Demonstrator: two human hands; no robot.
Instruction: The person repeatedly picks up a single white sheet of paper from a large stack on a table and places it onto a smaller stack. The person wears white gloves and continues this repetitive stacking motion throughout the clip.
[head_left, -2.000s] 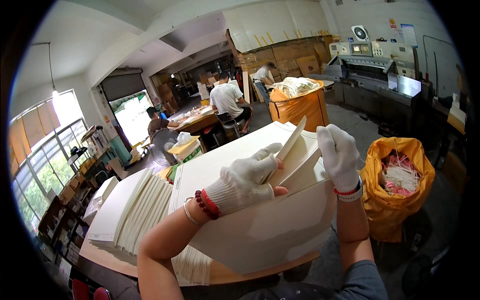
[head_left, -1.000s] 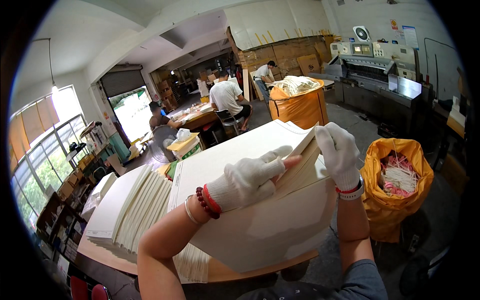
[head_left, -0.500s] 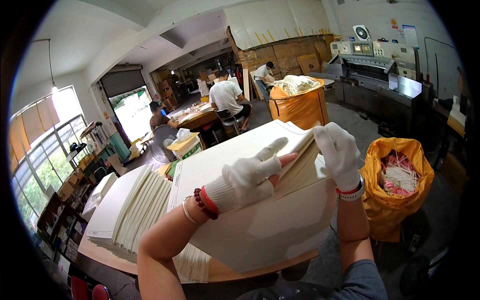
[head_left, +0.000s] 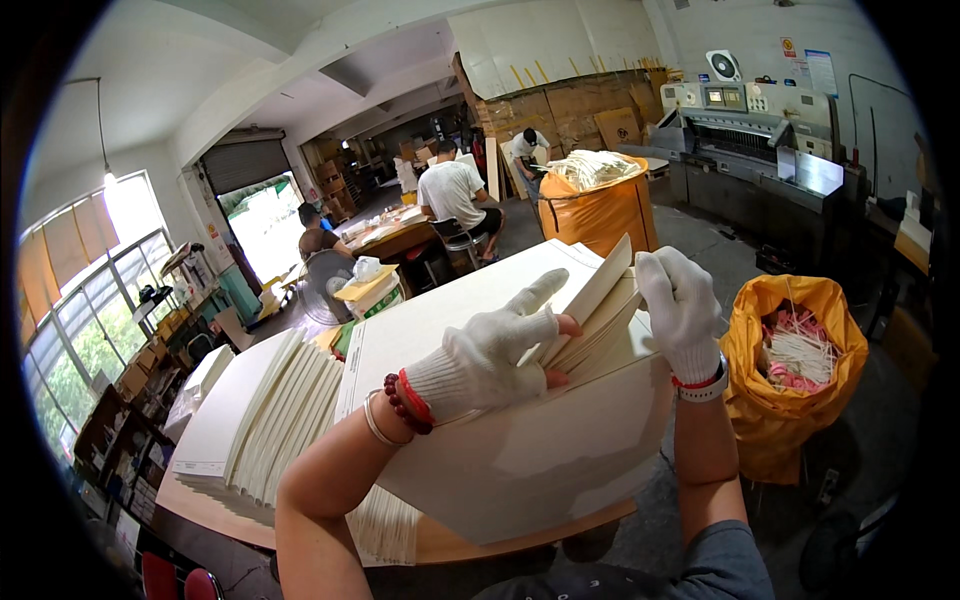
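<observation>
**Corner of the sheet stack lifted and fanned**

I see the stack of cream sheets (head_left: 520, 440) in the centre of the frame, lying on the wooden table (head_left: 200, 505). Its far corner, just right of centre, is now raised and splayed into several leaves; two seconds ago only a single sheet stood up there, so more of the pile has been taken up and the riffling is well under way. My left hand (head_left: 490, 355), in a white knit glove, lies flat on the stack with the forefinger stretched out and the other fingers slipped loosely between the lifted leaves. My right hand (head_left: 683, 308), gloved too, is curled over the raised corner, fingers closed on the edge of the sheets. To the lower left lies a fanned pile of folded sheets (head_left: 270, 420). At the right edge stands an orange sack (head_left: 760, 420) of paper trimmings; another fuller orange sack (head_left: 600, 205) sits above centre. Seated people (head_left: 455, 200) work at a table in the upper middle.
</observation>
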